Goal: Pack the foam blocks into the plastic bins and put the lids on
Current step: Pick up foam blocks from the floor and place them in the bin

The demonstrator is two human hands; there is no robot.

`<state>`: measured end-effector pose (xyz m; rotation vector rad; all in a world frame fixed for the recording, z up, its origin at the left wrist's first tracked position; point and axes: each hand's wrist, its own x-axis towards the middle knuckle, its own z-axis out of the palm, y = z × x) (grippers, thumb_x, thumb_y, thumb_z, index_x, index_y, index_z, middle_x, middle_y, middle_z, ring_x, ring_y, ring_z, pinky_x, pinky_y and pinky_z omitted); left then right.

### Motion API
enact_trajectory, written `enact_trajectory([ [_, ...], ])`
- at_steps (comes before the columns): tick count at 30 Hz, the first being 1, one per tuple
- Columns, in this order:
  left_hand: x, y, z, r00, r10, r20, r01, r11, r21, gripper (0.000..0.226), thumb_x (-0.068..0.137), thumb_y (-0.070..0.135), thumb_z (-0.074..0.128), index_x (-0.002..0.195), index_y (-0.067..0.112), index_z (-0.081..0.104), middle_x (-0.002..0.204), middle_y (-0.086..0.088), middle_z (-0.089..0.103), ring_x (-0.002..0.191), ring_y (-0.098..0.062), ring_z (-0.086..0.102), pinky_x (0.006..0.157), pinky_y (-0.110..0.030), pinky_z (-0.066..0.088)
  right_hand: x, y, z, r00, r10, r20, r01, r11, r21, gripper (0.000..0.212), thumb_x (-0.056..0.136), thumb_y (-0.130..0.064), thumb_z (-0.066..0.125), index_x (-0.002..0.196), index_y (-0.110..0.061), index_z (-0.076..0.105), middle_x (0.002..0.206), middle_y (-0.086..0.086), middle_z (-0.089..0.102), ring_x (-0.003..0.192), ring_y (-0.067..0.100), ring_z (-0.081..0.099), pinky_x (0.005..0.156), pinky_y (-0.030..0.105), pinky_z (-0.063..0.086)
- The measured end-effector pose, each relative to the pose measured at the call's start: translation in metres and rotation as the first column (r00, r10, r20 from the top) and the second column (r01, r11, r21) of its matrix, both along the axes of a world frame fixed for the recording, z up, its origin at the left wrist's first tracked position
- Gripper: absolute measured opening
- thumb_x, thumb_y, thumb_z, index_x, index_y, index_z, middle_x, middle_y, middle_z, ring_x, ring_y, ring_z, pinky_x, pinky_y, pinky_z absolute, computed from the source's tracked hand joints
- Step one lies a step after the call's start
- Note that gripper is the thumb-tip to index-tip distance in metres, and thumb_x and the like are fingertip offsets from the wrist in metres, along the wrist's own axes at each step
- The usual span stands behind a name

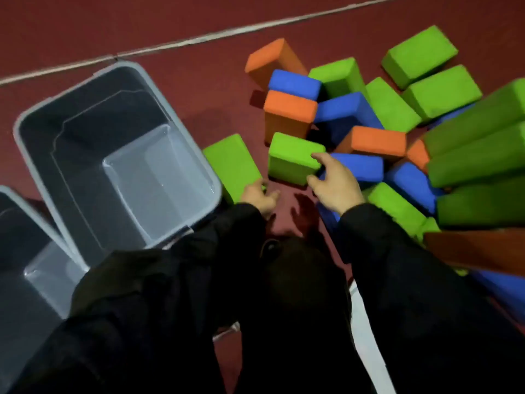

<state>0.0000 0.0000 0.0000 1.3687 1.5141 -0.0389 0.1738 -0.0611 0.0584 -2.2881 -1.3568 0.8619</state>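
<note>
Far left, low in your view: a grey plastic bin (28,251), open top, only partly in frame. No blocks visible in the part you can see.

Just beside it, a second grey bin (37,132), also open and tilted in your view, with nothing inside. Its near right corner sits close to your left sleeve (170,280).

Right of that bin, a green foam block (230,160) lies flat on the red floor (85,32), touching or nearly touching the bin wall. Your left hand (260,196) is at the block's near end, fingers curled on its edge; motion blur makes it hard to say whether that is a full hold, but it reads as a grip.

Next right, a second green block (292,157) stands on the floor at the front of the pile. Your right hand (335,183) grasps its right end, thumb against the side face and fingers over the top corner.

Behind and right: the loose pile of orange blocks (289,109), blue blocks (345,109) and more green blocks (443,91), heaped on one another, none in a bin.

Far right edge, a stack of green blocks (480,155) looms close to the camera, with an orange block (477,248) beneath it.

A white line (199,39) crosses the floor at the top.
</note>
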Motion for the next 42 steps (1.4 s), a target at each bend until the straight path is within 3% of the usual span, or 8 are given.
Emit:
enact_trajectory([
  [6, 0.020, 0.035, -0.038, 0.940, 0.337, -0.057, -0.324, 0.826, -0.460, 0.040, 0.101, 0.030, 0.054, 0.135, 0.007, 0.055, 0.129, -0.017, 0.062, 0.119, -0.033, 0.060, 0.095, -0.038, 0.048, 0.010, 0.052, -0.043, 0.972, 0.159, 0.174, -0.140, 0.983, -0.117, 0.057, 0.090, -0.022, 0.064, 0.146, -0.020, 0.051, 0.163, 0.008, 0.035, 0.152, 0.034, 0.024, 0.124, 0.049, 0.019],
  [10, 0.018, 0.047, -0.067, 0.768, 0.631, -0.112, -0.558, 0.574, -0.599, 0.036, 0.102, 0.033, 0.050, 0.079, 0.007, 0.059, 0.052, -0.009, 0.065, 0.042, -0.016, 0.063, 0.048, -0.021, 0.049, 0.018, 0.067, -0.084, 0.951, 0.241, 0.193, -0.192, 0.951, -0.242, 0.085, 0.086, -0.023, 0.071, 0.159, -0.023, 0.028, 0.171, 0.013, 0.010, 0.155, 0.040, 0.011, 0.125, 0.055, 0.013],
  [16, 0.014, 0.063, -0.133, 0.329, 0.929, -0.170, -0.835, 0.202, -0.512, 0.048, 0.098, 0.043, 0.055, 0.141, 0.021, 0.048, 0.143, -0.008, 0.050, 0.117, -0.025, 0.057, 0.084, -0.039, 0.048, 0.023, 0.083, -0.101, 0.926, 0.239, 0.293, -0.176, 0.958, -0.226, 0.096, 0.082, -0.023, 0.076, 0.162, -0.025, 0.022, 0.167, 0.011, 0.018, 0.150, 0.038, 0.018, 0.114, 0.053, 0.035],
  [23, 0.018, 0.074, -0.139, 0.306, 0.940, -0.152, -0.868, 0.210, -0.449, 0.046, 0.100, 0.046, 0.053, 0.134, 0.015, 0.056, 0.110, -0.008, 0.054, 0.075, -0.021, 0.050, 0.065, -0.035, 0.046, 0.020, 0.081, -0.102, 0.910, 0.249, 0.331, -0.178, 0.957, -0.230, 0.089, 0.082, -0.014, 0.074, 0.159, -0.026, 0.031, 0.162, 0.013, 0.026, 0.146, 0.041, 0.026, 0.101, 0.057, 0.046],
  [29, 0.017, 0.075, -0.166, 0.109, 0.976, -0.191, -0.906, 0.019, -0.424, 0.069, 0.088, 0.063, 0.061, 0.145, 0.026, 0.049, 0.147, -0.005, 0.049, 0.127, -0.028, 0.052, 0.086, -0.034, 0.040, 0.020, 0.088, -0.107, 0.908, 0.236, 0.347, -0.168, 0.962, -0.215, 0.092, 0.078, 0.000, 0.067, 0.159, -0.026, 0.031, 0.163, 0.015, 0.026, 0.145, 0.043, 0.028, 0.100, 0.057, 0.047],
  [35, 0.021, 0.089, -0.160, 0.098, 0.987, -0.129, -0.881, 0.025, -0.472, 0.058, 0.096, 0.046, 0.061, 0.143, 0.013, 0.051, 0.129, -0.003, 0.059, 0.112, -0.025, 0.058, 0.096, -0.038, 0.047, 0.033, 0.098, -0.108, 0.897, 0.268, 0.352, -0.181, 0.949, -0.260, 0.100, 0.077, 0.001, 0.072, 0.161, -0.026, 0.025, 0.166, 0.014, 0.020, 0.148, 0.042, 0.024, 0.113, 0.052, 0.038],
  [39, 0.027, 0.095, -0.148, 0.122, 0.987, -0.103, -0.830, 0.045, -0.556, 0.052, 0.090, 0.049, 0.066, 0.127, 0.012, 0.064, 0.080, -0.007, 0.063, 0.055, -0.023, 0.063, 0.049, -0.028, 0.050, 0.035, 0.100, -0.109, 0.890, 0.263, 0.371, -0.179, 0.953, -0.246, 0.096, 0.078, 0.002, 0.069, 0.160, -0.025, 0.028, 0.165, 0.015, 0.023, 0.146, 0.044, 0.027, 0.110, 0.053, 0.040],
  [42, 0.038, 0.094, -0.135, 0.159, 0.984, -0.082, -0.800, 0.080, -0.595, 0.048, 0.089, 0.052, 0.066, 0.123, 0.018, 0.061, 0.096, -0.005, 0.065, 0.074, -0.017, 0.061, 0.059, -0.022, 0.048, 0.035, 0.105, -0.117, 0.856, 0.275, 0.438, -0.165, 0.948, -0.272, 0.090, 0.076, -0.004, 0.073, 0.155, -0.021, 0.033, 0.162, 0.021, 0.027, 0.135, 0.049, 0.035, 0.098, 0.055, 0.049],
])
